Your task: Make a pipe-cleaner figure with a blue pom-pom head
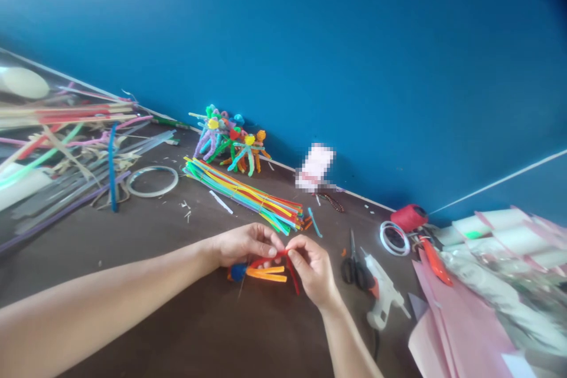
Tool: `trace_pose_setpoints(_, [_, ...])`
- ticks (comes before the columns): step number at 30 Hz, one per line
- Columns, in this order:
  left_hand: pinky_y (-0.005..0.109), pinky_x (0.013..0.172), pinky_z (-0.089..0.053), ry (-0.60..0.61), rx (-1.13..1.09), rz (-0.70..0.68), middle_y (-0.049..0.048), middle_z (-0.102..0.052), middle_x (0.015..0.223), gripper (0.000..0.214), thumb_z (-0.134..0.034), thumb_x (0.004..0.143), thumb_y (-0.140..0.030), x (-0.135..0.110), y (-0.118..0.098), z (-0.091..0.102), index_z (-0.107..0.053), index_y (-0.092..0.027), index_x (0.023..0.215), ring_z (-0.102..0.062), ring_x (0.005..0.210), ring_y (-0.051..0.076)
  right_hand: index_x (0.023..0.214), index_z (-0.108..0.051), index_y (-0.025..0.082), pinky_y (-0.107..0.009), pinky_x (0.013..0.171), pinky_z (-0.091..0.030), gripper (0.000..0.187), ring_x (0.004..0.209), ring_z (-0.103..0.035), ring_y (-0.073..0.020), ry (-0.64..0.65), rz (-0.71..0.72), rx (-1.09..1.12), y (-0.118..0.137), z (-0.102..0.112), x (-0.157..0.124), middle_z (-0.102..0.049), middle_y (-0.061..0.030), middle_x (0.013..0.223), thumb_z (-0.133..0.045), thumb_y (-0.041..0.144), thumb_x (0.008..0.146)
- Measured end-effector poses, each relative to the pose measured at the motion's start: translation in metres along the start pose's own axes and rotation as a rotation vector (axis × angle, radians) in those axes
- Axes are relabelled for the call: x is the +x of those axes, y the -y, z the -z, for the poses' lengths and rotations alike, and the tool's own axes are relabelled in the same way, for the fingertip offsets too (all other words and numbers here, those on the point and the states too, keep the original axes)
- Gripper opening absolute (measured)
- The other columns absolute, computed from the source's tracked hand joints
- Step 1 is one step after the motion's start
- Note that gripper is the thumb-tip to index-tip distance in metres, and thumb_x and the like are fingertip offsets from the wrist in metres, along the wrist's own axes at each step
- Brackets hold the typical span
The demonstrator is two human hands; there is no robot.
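Note:
My left hand (248, 246) is closed on a red pipe cleaner (294, 276) near the table's middle. The fingertips of my right hand (313, 269) pinch the same red stem, close to the left fingertips. Just below the left hand, orange pipe cleaner ends (268, 273) stick out to the right from a dark blue wrapped piece (238, 272). Whether the left fingers also grip that piece is hidden. Beyond the hands lies a bundle of coloured pipe cleaners (248, 192). Behind it stand several small pipe cleaner figures (230, 139).
Right of my hands lie black scissors (352, 269) and a white glue gun (384, 292). Pink paper (460, 319), white rings (394, 238) and a red spool (407, 218) are farther right. Loose stems and sticks (66, 142) crowd the left. A blue wall (310, 59) bounds the table's back.

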State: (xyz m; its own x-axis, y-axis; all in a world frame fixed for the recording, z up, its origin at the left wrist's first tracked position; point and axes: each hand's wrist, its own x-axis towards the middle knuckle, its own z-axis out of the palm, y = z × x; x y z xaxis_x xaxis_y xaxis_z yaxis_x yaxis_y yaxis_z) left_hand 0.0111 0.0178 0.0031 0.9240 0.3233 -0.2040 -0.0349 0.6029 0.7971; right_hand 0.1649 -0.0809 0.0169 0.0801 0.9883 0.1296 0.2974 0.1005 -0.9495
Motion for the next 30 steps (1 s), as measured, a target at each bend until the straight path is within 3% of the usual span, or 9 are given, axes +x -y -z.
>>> trace_pose_setpoints(6, [0.015, 0.046, -0.038, -0.143, 0.082, -0.07, 0.0016, -0.061, 0.057, 0.013, -0.07, 0.058, -0.019, 0.004, 0.002, -0.006, -0.068, -0.012, 0.069, -0.052, 0.048, 0.007, 0.075, -0.058, 0.018, -0.021, 0.053, -0.041, 0.014, 0.054, -0.051, -0.0105, -0.035, -0.051, -0.004, 0.0, -0.001, 0.001, -0.054, 0.0019, 0.06, -0.053, 0.031, 0.078])
trace_pose_setpoints(15, [0.016, 0.036, -0.027, -0.208, 0.204, -0.07, 0.0001, -0.055, 0.05, 0.017, -0.065, 0.062, -0.027, 0.004, 0.001, -0.007, -0.066, -0.011, 0.066, -0.042, 0.038, 0.006, 0.084, -0.063, 0.019, -0.021, 0.05, -0.044, 0.017, 0.051, -0.053, -0.0099, -0.048, -0.121, 0.051, -0.003, -0.002, 0.003, -0.059, 0.0007, 0.065, -0.054, 0.032, 0.077])
trace_pose_setpoints(20, [0.016, 0.038, -0.03, -0.277, 0.244, -0.077, -0.0016, -0.055, 0.051, 0.02, -0.065, 0.061, -0.029, 0.006, 0.0, -0.009, -0.063, -0.011, 0.069, -0.044, 0.041, 0.006, 0.096, -0.058, 0.019, -0.022, 0.051, -0.045, 0.023, 0.053, -0.053, -0.01, -0.095, -0.173, 0.226, -0.008, -0.004, 0.001, -0.057, 0.0008, 0.067, -0.053, 0.032, 0.078])
trace_pose_setpoints(24, [0.016, 0.041, -0.032, -0.243, 0.264, -0.068, -0.0024, -0.055, 0.052, 0.023, -0.062, 0.064, -0.031, 0.005, 0.0, -0.01, -0.063, -0.011, 0.076, -0.045, 0.043, 0.006, 0.09, -0.054, 0.019, -0.02, 0.051, -0.044, 0.017, 0.053, -0.052, -0.0078, -0.05, -0.203, 0.408, -0.009, -0.005, 0.001, -0.055, 0.0027, 0.069, -0.058, 0.027, 0.075])
trace_pose_setpoints(30, [0.016, 0.039, -0.03, -0.209, 0.348, -0.069, -0.0022, -0.054, 0.051, 0.025, -0.061, 0.065, -0.033, 0.004, -0.001, -0.011, -0.063, -0.009, 0.074, -0.042, 0.041, 0.005, 0.08, -0.054, 0.018, -0.018, 0.048, -0.042, 0.013, 0.05, -0.051, -0.0066, -0.06, -0.191, 0.255, 0.0, -0.008, 0.0, -0.056, 0.003, 0.066, -0.059, 0.026, 0.074])
